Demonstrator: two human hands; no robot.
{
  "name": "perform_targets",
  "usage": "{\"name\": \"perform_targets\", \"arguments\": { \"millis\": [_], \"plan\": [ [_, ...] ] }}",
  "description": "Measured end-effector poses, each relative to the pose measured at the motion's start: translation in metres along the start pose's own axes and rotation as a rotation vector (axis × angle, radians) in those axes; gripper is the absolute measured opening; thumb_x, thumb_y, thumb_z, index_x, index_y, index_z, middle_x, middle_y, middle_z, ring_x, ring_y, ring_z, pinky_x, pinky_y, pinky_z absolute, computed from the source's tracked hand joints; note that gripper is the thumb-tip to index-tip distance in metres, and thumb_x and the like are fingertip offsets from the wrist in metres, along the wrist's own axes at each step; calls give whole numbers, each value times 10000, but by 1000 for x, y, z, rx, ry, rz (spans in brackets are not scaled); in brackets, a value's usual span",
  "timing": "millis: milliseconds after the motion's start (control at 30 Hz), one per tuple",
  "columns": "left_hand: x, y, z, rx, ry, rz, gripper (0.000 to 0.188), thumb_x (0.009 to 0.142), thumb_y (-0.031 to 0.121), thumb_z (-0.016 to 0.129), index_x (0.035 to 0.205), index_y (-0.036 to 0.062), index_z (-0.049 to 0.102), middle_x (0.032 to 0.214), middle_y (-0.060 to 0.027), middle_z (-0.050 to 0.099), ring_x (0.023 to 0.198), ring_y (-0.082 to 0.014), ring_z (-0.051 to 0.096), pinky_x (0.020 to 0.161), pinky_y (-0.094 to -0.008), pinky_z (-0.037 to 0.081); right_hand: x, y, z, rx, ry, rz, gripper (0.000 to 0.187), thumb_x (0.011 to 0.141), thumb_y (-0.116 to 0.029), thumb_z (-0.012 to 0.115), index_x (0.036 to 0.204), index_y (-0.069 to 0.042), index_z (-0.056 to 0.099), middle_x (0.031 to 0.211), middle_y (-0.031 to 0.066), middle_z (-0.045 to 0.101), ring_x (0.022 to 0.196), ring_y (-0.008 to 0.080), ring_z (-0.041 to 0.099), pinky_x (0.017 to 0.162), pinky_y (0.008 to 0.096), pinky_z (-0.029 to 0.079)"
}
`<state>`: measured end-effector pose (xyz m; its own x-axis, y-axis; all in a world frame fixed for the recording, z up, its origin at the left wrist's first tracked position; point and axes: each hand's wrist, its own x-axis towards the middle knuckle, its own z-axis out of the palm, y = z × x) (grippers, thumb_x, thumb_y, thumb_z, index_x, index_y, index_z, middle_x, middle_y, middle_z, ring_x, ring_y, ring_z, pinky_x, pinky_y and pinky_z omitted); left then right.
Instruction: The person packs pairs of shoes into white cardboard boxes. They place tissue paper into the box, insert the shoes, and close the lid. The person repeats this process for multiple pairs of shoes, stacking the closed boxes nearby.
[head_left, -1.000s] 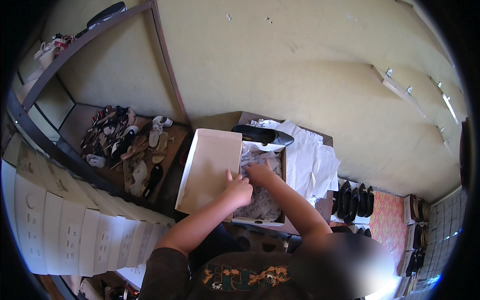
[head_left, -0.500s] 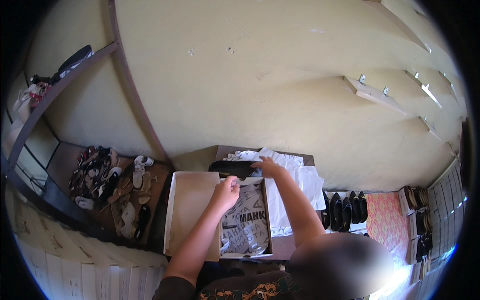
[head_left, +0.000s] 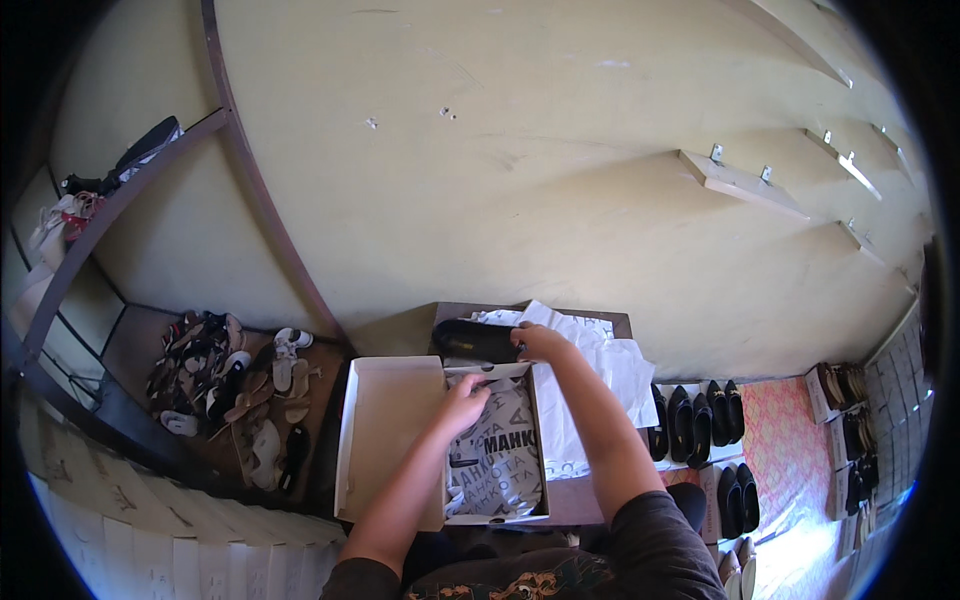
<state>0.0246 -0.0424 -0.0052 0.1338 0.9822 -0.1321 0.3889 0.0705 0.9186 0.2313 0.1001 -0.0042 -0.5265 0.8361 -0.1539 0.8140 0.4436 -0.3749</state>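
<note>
1 black shoe is lying crosswise beyond the open box, near the far edge of the table. The right hand is holding its right end, fingers drawn in narrow; that end is facing the reaching arm, which is probably why the grip is sitting there. The left hand is hanging over the box's far left part, fingers half curled; I cannot tell whether they are pinching the printed paper or only touching it. That paper is lining the box, probably as padding. The lid is lying hollow side up along the box's left side, seemingly so that the opening is staying uncovered. White sheets are spreading over the table on the right, perhaps for easy reach.

For moving, the far side is looking tightest: the shoe is lying just past the box's far rim, with the wall rising behind the table. The box's near rim is facing the person's body, leaving little room. The right forearm is crossing above the sheets, while the left is passing over the lid. Above the box's middle, nothing is blocking the hands. Stacked boxes are crowding the lower left.
</note>
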Motion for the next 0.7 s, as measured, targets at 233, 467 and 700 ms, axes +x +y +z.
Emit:
{"name": "perform_targets", "arguments": {
  "millis": [233,467,700],
  "plan": [
    [-39,53,-22,-359,-16,-39,556,908,365,493,1349,92,293,1277,-148,453,1077,-212,506,877,-361,414,-90,-73,-52,335,585,-186,355,735,-196,714,958,-28,494,1195,282,400,1035,431,502,850,418,443],
    [-77,82,-10,-712,142,189,600,914,483,434,1283,28,302,1147,-123,498,1042,-188,515,878,-316,431,-193,-187,-37,406,525,-446,759,667,-231,788,1275,-74,362,1340,239,309,1157,369,440,924,406,403],
    [-159,57,5,-419,92,-70,488,915,457,440,1135,25,488,1095,-142,559,1008,-237,546,838,-357,456,-251,-192,-9,466,286,-401,790,559,-199,781,1284,-129,474,1273,260,346,1126,429,467,902,402,432]
  ]
}}
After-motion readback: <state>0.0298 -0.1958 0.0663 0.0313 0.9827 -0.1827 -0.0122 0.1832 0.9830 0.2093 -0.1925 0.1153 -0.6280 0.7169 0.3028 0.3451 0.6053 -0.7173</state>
